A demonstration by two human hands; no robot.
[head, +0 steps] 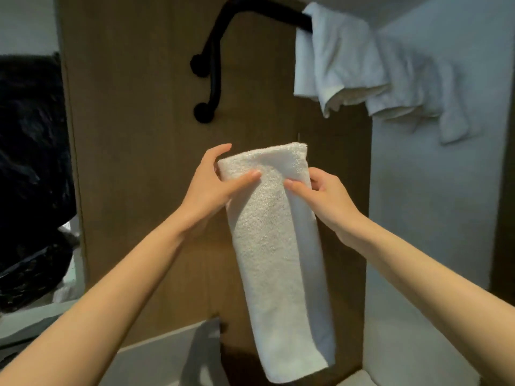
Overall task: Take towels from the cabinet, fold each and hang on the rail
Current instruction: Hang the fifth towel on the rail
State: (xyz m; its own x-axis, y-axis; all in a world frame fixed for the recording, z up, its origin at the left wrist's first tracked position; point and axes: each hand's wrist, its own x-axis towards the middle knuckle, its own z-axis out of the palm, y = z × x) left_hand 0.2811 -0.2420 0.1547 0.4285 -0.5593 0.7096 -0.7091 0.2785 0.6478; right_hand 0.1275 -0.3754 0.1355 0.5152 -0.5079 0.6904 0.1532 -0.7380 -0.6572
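The long, narrow folded white terry towel point(276, 246) hangs in the air below the bent black metal rail point(223, 37). The left hand point(211, 188) and the right hand point(323, 196) each pinch a top corner. If either pinch slackens, the fold may fall open. Lifting it could nudge the crumpled white towels point(348, 65) at the rail's right end. No writing is readable.

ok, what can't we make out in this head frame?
Head view:
- Rail: right end hidden under the hung towels.
- Held towel: layers behind its front face hidden.
- Left hand, right hand: fingertips behind the held towel hidden.
- Dark mass at left: too dark to identify.
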